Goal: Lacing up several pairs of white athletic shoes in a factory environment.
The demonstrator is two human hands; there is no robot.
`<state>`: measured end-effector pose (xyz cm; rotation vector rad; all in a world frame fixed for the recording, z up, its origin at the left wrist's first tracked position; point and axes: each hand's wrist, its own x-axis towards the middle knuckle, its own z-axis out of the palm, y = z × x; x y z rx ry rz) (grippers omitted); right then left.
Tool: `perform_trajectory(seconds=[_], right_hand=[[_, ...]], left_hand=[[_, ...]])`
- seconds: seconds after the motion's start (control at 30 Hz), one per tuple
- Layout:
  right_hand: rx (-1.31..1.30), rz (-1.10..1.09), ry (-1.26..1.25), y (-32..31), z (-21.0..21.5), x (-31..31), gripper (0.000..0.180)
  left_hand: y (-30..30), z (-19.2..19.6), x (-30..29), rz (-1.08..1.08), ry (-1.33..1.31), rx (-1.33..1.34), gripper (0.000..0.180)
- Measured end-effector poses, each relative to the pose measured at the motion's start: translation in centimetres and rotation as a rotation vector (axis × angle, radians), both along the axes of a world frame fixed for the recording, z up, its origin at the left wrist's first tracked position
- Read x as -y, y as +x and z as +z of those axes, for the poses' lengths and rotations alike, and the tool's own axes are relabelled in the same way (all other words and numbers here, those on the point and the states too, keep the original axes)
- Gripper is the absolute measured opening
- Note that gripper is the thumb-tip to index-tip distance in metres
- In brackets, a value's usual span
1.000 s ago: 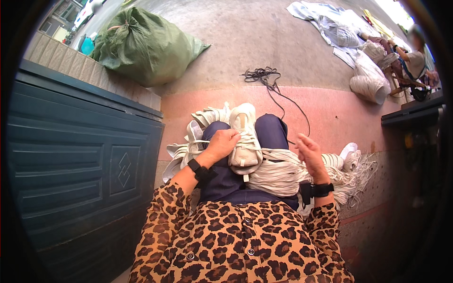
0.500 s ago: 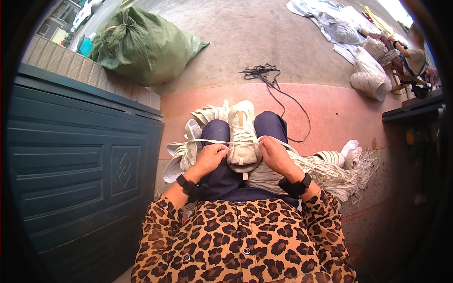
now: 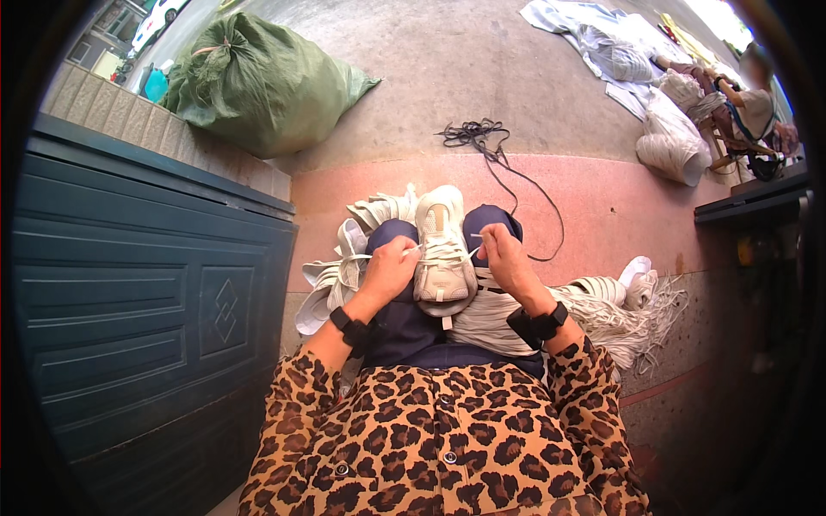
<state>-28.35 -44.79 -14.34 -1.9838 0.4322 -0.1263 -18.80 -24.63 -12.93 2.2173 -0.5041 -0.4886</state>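
A cream sneaker [image 3: 441,225] sits between my knees, its toe pointing away from me. Laces run across its tongue. At its left side, my left hand [image 3: 391,265] is closed, pinching a lace end close to the shoe. My right hand [image 3: 509,261] pinches the other lace end [image 3: 472,253] on the right, thumb and forefinger together. Over my right thigh lies a thick bundle of pale laces [image 3: 492,320], fanning out onto the floor. Several cream shoe uppers [image 3: 351,268] with white linings are piled beside my left leg.
A tangled black cord [image 3: 475,134] trails over the pink floor ahead. To the left are a dark blue panelled door [image 3: 129,284] and a stuffed green sack [image 3: 267,86]. White sacks [image 3: 673,142] and a seated person [image 3: 751,103] are at far right. More shoe pieces [image 3: 638,275] lie right.
Both hands have moved slightly forward, the left also a little right toward the shoe. The laces, earlier drawn out sideways, now show as shorter lengths near the fingers.
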Motion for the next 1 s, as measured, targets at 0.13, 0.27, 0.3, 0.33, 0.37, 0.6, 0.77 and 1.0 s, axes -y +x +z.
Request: perform_trajectory(seconds=[0.13, 0.27, 0.3, 0.33, 0.37, 0.6, 0.77, 1.0], right_hand=[[-0.007, 0.05, 0.013, 1.4, -0.9, -0.6, 0.015], [-0.019, -0.001, -0.007, 1.0, -2.1, -1.0, 0.017], [-0.01, 0.01, -0.012, 0.8, -2.2, -1.0, 0.017], [-0.009, 0.011, -0.013, 0.7, -2.3, -1.0, 0.018], [0.003, -0.002, -0.001, 0.7, -2.4, -1.0, 0.019], [-0.046, 0.03, -0.05, 1.1, -1.9, -1.1, 0.02], [-0.008, 0.042, -0.007, 0.5, -2.2, -0.7, 0.02], [-0.059, 0.145, -0.101, 0.8, -1.9, -0.7, 0.02]], left_hand=[[0.8, -0.1, 3.2, -0.095, 0.129, -0.015, 0.023], [1.0, -0.1, 4.0, -0.177, 0.311, 0.081, 0.023], [1.0, -0.1, 3.9, -0.21, 0.326, 0.109, 0.023], [1.2, -0.1, 3.7, -0.243, 0.347, 0.127, 0.024], [1.3, 0.0, 3.6, -0.243, 0.343, 0.141, 0.024], [2.8, -0.2, 4.4, -0.395, 0.318, -0.047, 0.022], [4.5, -0.3, 3.1, -0.327, 0.01, -0.71, 0.013], [4.1, -0.7, 2.4, -0.334, 0.017, -0.403, 0.014]])
